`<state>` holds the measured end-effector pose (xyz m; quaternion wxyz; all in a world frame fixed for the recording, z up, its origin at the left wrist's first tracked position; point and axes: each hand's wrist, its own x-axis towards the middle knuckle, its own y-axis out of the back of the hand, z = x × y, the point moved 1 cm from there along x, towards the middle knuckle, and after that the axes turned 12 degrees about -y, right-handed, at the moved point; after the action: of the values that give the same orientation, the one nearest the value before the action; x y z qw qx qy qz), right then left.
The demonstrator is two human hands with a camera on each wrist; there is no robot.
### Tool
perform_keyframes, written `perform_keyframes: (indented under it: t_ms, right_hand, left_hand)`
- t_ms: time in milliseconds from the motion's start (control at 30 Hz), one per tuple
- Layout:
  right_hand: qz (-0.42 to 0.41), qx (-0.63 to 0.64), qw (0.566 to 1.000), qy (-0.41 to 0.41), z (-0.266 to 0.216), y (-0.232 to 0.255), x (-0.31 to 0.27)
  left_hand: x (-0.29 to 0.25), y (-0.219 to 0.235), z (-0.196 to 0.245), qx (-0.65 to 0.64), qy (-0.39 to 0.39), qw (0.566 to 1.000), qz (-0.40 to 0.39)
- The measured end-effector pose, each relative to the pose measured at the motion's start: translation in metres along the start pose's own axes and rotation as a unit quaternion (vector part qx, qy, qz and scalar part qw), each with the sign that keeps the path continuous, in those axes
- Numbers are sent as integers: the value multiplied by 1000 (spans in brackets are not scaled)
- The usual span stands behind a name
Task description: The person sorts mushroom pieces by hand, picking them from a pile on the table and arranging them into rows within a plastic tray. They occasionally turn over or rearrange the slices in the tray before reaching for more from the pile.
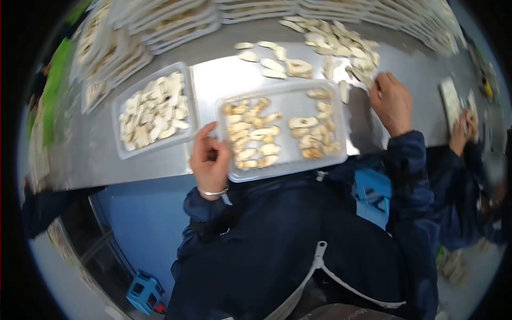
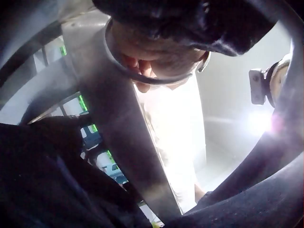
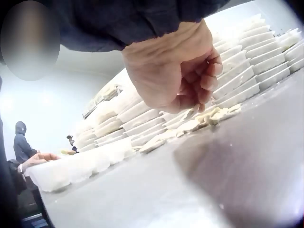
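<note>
The left hand (image 1: 209, 157) grips the near-left edge of the half-filled tray (image 1: 280, 172) on the desk (image 1: 96, 154). The right hand (image 1: 392, 101), fingers curled, picks at loose slices (image 1: 341, 45) far right. Steady the tray; lift one slice cleanly.

Metal table (image 1: 96, 154) holds two trays side by side — left tray (image 1: 154, 112) full of slices, near tray (image 1: 282, 130) right of it at the table's front edge, part filled. Left hand (image 1: 209, 158) at the near tray's front-left corner. Behind that tray, loose slices (image 1: 325, 50) lie on the table; right hand (image 1: 392, 101) at their right end. Stacked trays (image 1: 176, 21) along the back edge (more at far left).
</note>
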<state>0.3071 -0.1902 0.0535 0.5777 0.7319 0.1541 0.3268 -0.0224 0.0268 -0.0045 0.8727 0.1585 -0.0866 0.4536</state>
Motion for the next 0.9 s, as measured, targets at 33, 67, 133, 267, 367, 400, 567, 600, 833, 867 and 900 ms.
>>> perform_keyframes:
  t_ms: [33,67,133,267,367,400,567,600,833,867,900]
  right_hand:
    - [2,20,999,30,-6,13,-3]
    - [5,47,997,63,-16,24,-4]
    - [-24,95,987,125,-46,30,-6]
    - [-84,142,954,251,-95,13,-16]
    - [-92,129,955,251,-100,1,-17]
    - [-99,124,952,261,-99,-1,-17]
    - [-109,145,953,243,-86,7,-12]
    - [-74,140,969,189,-76,11,-10]
    - [-101,167,981,-3,-23,5,-9]
    - [-127,150,980,-24,-27,5,-8]
    - [-153,133,978,-44,-30,5,-6]
  left_hand:
    - [-1,-4,3,-9,-2,1000,-5]
    - [-2,-5,5,-11,-5,1000,-5]
    - [0,-3,0,11,-5,1000,-25]
    - [-1,-2,3,24,-4,999,-34]
    - [-1,-2,6,32,1,999,-31]
    - [-1,-2,7,35,2,999,-32]
    - [-1,-3,3,39,-12,999,-23]
    - [-1,-4,2,39,-16,999,-18]
    - [-1,-5,4,32,-1,999,-24]
    - [-1,-5,4,32,0,999,-25]
    - [-1,-4,4,33,0,999,-25]
